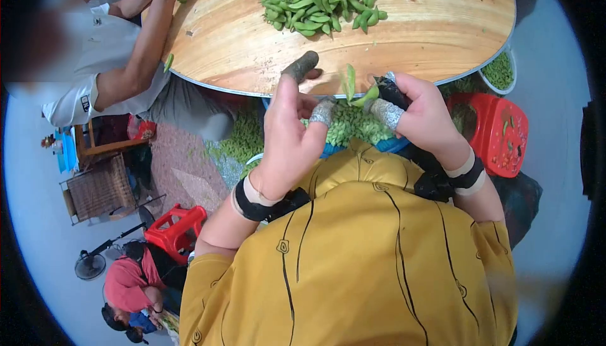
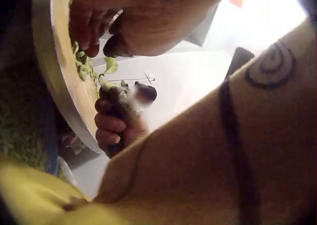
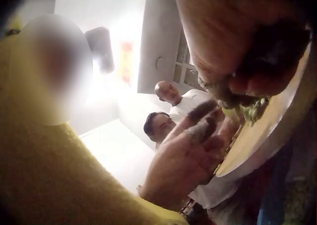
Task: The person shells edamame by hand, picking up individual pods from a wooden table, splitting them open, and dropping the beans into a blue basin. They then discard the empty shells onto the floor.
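At the near edge of a rounded wooden table (image 1: 448,30), a person's right hand (image 1: 429,115) pinches a green pod (image 1: 365,97) between a silver-wrapped thumb and a dark-covered finger, above pale green beans (image 1: 341,125) below the tabletop. Beside it stands the left hand (image 1: 285,128), its thumb and straight forefinger well apart, no pod visible in its hold. Opening the pod well likely calls for a light pinch along the seam, the thumb tip pressing just enough to free the beans without bruising them; working low over those below should keep strays from scattering. Bright green and slightly curved, the pod narrows at its tip. A slim green piece (image 1: 350,82) rises just beside it; whether it is the other half cannot be told. Farther in on the wood lies a loose heap of whole pods (image 1: 315,5), plump and knobbly. Across to the left, a person in a white shirt (image 1: 113,43) leans over the tabletop.
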Demonstrator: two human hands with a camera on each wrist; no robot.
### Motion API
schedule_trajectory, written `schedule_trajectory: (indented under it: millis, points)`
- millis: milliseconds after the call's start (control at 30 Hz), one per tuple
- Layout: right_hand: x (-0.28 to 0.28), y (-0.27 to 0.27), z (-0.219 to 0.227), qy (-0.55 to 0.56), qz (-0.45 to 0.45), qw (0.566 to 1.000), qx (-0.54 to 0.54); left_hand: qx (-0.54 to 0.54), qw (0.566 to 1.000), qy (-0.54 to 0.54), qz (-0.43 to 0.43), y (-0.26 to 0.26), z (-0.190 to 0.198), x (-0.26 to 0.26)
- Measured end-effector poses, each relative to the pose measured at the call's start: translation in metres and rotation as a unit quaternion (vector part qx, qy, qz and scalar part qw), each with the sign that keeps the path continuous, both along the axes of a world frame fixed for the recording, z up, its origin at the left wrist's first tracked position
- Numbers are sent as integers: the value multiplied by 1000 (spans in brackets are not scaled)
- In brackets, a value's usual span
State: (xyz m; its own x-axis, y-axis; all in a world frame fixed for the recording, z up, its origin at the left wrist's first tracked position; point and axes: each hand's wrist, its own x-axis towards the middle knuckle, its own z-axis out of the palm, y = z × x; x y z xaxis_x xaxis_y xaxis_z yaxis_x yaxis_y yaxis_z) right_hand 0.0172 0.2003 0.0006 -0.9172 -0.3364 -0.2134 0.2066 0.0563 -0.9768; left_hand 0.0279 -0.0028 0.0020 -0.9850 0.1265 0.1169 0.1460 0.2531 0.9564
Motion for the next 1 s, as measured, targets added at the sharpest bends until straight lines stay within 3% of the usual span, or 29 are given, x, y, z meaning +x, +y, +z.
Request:
schedule_trajectory:
  millis: [33,67,133,200,267,400,467,500,700,767,833,867,967,1000]
  points:
    - [0,4,-2,49,3,997,53,-100,992,75,8,0,6,-1]
    - [-1,6,-3,98,6,990,105,-99,992,78,8,1,14,-1]
    - [0,5,5,105,8,991,85,-209,965,106,-118,6,33,-2]
    - [1,5,9,113,13,992,63,-208,961,110,-143,7,19,-9]
    - [1,8,9,117,15,991,71,-264,927,190,-186,5,14,-15]
    - [-1,8,13,55,10,996,75,-261,934,123,-209,7,15,-18]
    - [-2,9,15,-75,7,997,-3,-226,952,86,-190,8,10,-14]
    - [-3,8,14,-74,5,997,-6,-189,966,50,-171,8,8,-13]
    - [-11,5,7,-20,-16,999,25,-211,963,45,-159,8,4,-15]
    - [-15,6,-1,70,-14,993,94,-216,963,42,-156,8,8,-14]
    - [-16,6,1,78,-21,991,105,-282,953,81,-75,11,21,-12]
    - [-16,5,4,87,-20,989,119,-283,953,81,-78,14,22,-14]
    - [-15,1,17,84,-32,993,81,-127,981,25,-146,20,14,-18]
    - [-16,2,17,85,-30,993,82,-125,981,26,-144,19,13,-22]
